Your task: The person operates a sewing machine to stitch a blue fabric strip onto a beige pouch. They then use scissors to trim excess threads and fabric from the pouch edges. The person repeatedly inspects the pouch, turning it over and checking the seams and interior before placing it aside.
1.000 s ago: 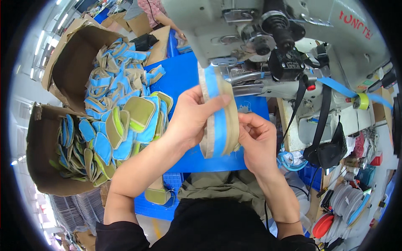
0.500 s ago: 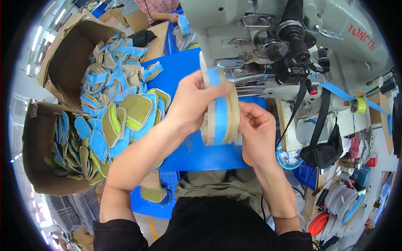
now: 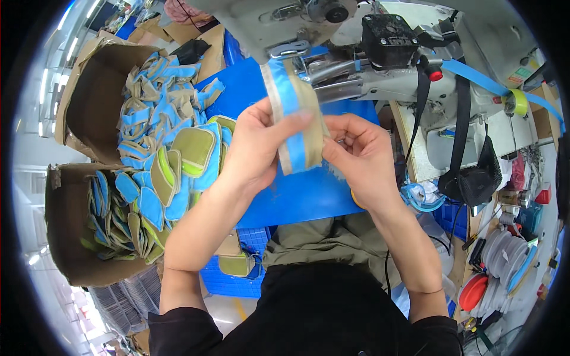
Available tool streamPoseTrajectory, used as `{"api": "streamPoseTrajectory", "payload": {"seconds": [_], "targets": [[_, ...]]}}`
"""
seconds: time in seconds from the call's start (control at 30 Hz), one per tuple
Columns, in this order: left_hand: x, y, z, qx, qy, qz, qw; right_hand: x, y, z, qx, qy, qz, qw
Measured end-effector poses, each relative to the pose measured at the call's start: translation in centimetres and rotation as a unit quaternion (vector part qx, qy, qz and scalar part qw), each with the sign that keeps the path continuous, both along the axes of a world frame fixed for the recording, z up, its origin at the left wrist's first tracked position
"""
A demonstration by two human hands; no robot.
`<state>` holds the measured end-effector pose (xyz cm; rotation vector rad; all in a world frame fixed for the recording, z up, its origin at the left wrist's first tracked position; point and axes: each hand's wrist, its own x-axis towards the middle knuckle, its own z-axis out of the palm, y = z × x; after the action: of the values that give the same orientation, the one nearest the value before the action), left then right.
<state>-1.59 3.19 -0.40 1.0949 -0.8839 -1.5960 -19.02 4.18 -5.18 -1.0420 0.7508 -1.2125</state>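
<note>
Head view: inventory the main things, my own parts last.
Fabric band: one, beige and blue, centre
Sewing machine: one, grey, upper right
Tape: one, blue, right of machine
Pouch: one, black, hanging right
Open cardboard boxes: two, brown, left
Table: one, blue, centre
Fabric strips: uncounted, blue and beige, at upper box
Padded pieces: uncounted, olive and blue, in and beside lower box
Discs: several, white, lower right
Shirt: one, black, bottom centre
Left hand: one, bare, band's left
Right hand: one, bare, band's right

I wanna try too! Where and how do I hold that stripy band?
Probably pinch the striped band by its long edges, from left and right: it's tall and soft-looking. The left hand lays a thumb across it; the right hand pinches the right edge.
</note>
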Motion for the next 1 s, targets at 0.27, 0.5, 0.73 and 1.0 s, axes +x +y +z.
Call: {"api": "streamPoseTrajectory", "payload": {"seconds": [0.27, 0.5, 0.73, 1.0], "targets": [[-0.5, 0.2, 0.2, 0.042, 0.027, 0.032, 0.998, 0.4, 0.6, 0.4, 0.025, -0.008, -0.016, 1.0], [-0.2, -1.0, 0.2, 0.048, 0.039, 0.041, 0.997, 1.1, -0.3, 0.8, 0.011, -0.041, -0.017, 0.999], [0.0, -1.9, 0.2, 0.034, 0.036, 0.037, 0.998, 1.4, -0.9, 0.8, 0.011, -0.047, -0.019, 0.999], [0.4, -3.0, 0.5, 0.017, 0.013, 0.03, 0.999, 1.9, -1.8, 1.5, 0.014, -0.016, -0.046, 0.999]]}}
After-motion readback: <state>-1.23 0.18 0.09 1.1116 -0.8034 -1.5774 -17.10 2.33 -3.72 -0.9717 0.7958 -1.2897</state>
